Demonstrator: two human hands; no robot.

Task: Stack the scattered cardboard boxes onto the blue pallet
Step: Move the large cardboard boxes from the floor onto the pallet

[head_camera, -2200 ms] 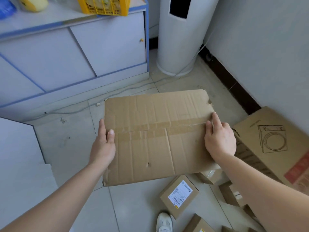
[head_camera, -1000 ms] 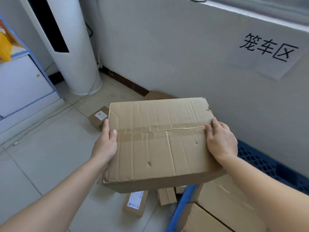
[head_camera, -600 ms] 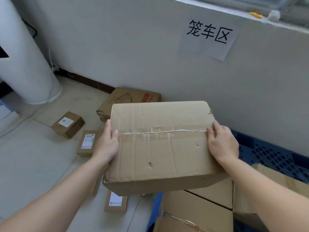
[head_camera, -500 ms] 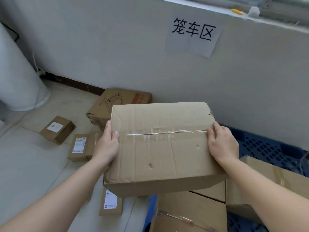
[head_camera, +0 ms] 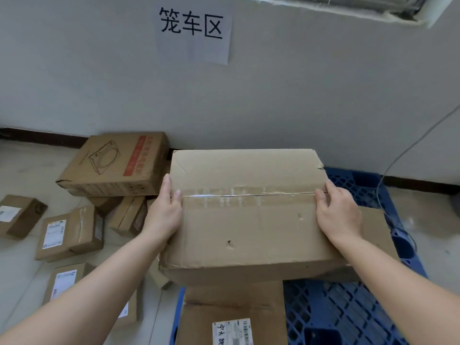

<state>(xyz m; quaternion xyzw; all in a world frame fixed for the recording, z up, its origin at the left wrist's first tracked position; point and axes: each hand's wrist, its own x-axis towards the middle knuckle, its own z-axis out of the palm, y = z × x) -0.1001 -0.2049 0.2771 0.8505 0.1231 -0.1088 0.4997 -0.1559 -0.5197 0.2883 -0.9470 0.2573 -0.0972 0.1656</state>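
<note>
I hold a large, worn cardboard box [head_camera: 246, 215] with a taped seam, level in front of me. My left hand [head_camera: 164, 212] grips its left side and my right hand [head_camera: 338, 212] grips its right side. It hangs over the far left part of the blue pallet [head_camera: 343, 312]. Under it on the pallet lie a labelled box [head_camera: 231, 314] at the near left and another box [head_camera: 378, 227] partly hidden behind the held one. Whether the held box touches them I cannot tell.
Several small labelled boxes [head_camera: 69, 230] lie scattered on the tiled floor to the left, with a bigger printed box [head_camera: 114, 163] against the wall. A grey wall with a paper sign [head_camera: 193, 33] stands close behind the pallet. A thin cable [head_camera: 398, 163] hangs at right.
I have turned right from the cabinet and white column, carrying the box with an unchanged grip. The pallet has come into view and the box now hangs over it.
</note>
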